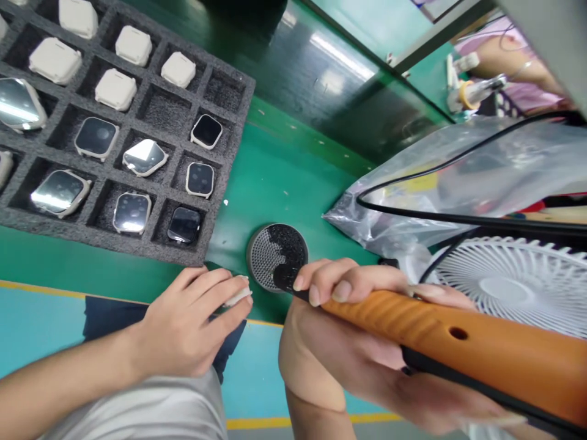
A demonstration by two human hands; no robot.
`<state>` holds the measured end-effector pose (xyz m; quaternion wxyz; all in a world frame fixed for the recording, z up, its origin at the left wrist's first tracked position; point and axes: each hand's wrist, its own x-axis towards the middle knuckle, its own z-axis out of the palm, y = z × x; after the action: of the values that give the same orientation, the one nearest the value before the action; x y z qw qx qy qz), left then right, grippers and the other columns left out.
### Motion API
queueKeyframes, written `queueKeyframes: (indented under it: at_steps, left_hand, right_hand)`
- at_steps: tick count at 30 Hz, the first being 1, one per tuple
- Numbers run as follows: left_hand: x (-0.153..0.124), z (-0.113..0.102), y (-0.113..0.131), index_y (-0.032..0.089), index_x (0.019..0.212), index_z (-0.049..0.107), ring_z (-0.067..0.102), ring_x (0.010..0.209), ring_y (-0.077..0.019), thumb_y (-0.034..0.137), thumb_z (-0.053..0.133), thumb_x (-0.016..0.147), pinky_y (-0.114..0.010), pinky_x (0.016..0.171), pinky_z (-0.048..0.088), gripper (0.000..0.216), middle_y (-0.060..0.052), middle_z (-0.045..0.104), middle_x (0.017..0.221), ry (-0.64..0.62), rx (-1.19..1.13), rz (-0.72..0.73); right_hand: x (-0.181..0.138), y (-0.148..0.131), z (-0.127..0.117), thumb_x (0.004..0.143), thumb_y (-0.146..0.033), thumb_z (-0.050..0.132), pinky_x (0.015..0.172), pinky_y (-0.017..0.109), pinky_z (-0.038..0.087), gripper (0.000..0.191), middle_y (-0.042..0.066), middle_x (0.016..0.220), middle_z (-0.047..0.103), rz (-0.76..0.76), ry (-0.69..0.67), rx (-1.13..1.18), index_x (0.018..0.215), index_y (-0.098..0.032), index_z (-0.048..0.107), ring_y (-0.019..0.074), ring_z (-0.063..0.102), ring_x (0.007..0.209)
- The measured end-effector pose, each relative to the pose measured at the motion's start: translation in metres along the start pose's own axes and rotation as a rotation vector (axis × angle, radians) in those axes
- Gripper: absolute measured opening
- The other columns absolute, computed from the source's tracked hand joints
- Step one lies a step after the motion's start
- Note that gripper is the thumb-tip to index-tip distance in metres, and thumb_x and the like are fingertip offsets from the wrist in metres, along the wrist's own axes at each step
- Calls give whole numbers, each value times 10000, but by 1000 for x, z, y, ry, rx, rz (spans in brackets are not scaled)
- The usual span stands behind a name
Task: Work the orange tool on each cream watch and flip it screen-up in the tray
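Note:
My left hand (pixel 197 318) is closed around a small whitish piece (pixel 238 296) by the table edge. It looks like a watch case, mostly covered by the fingers. My right hand (pixel 353 324) grips an orange electric screwdriver (pixel 413 324) with a black nose. The nose points at a round metal dish (pixel 251 260) with a dimpled surface, partly covered by tiny black pieces, perhaps screws. Whether the tip touches the dish I cannot tell. To the upper left lies a grey foam tray (pixel 250 91) holding several smartwatches (pixel 200 179), some screen up, others showing white backs (pixel 132 46).
A clear plastic bag (pixel 394 177) with a black cable (pixel 413 214) across it lies at the right. Below it is a white fan (pixel 504 287). Beyond the dark glossy strip (pixel 330 73), another person's arm (pixel 509 58) shows. The green tabletop (pixel 279 165) surrounds the dish.

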<state>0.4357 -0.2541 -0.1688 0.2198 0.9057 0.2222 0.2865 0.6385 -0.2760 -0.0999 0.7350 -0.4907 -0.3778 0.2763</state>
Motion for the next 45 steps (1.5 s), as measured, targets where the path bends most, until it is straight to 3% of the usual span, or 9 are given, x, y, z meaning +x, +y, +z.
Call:
queueKeyframes:
  at_steps: [2,9,12,19,24,30,36,41,45]
  left_hand:
    - [2,5,1,124,1345,699,643,1246,-329,103,529,962,-512,981,534,419,-153,707,1427,-92,82,42]
    - [4,11,1,133,1313,731,657,1165,-319,217,728,1001,-458,944,523,324,-159,723,1360,-24,155,-18]
    - [4,11,3,134,1328,725,649,1208,-349,279,732,1015,-459,928,521,345,-178,709,1369,-49,157,-36]
    - [5,12,4,94,1360,709,640,1226,-350,201,697,1008,-454,932,509,369,-183,702,1406,-37,167,-31]
    - [3,8,1,62,1425,668,602,1338,-378,104,523,1018,-500,1008,507,434,-197,641,1523,-101,114,3]
    - [2,11,1,116,1309,731,667,1200,-321,243,720,1027,-456,935,549,309,-158,733,1359,-16,120,-20]
    - [6,11,2,103,1257,752,663,1177,-334,268,710,1038,-459,923,539,277,-155,742,1325,-10,126,-18]
    - [7,11,3,111,1258,754,669,1179,-329,280,712,1037,-445,913,536,281,-162,737,1317,-19,129,-30]
    - [7,12,3,117,1274,747,672,1197,-330,290,702,1043,-439,903,536,292,-171,726,1348,-22,132,-40]
  right_hand:
    - [2,0,0,947,-668,593,615,381,538,376,-45,838,613,10,-38,-2,1151,-368,690,161,586,665]
    - [2,4,0,955,-676,585,611,375,533,409,-45,841,607,14,-59,22,1174,-347,689,152,582,657]
    - [2,5,1,985,-656,540,595,387,548,410,-31,836,625,20,-77,6,1183,-334,698,161,598,657]
    - [2,7,6,1003,-693,475,596,369,528,452,-31,839,612,28,-50,-3,1165,-332,695,150,590,669]
    - [0,1,-1,980,-648,540,597,399,536,410,-27,849,619,2,-77,-37,1185,-317,667,162,599,673]
    - [-12,-3,0,1092,-447,339,517,348,527,316,-53,838,618,-95,-4,-30,1226,-290,578,126,589,597]
    - [-7,5,-18,1083,-429,373,508,401,594,325,-30,855,677,-65,-269,2,1266,-291,604,170,684,629]
    - [-6,5,-17,1072,-437,359,536,403,596,353,-26,887,689,-61,-274,3,1273,-277,601,170,690,645]
    - [-14,6,0,1076,-450,355,533,368,560,331,-44,844,653,-50,-111,-21,1246,-287,587,144,635,613]
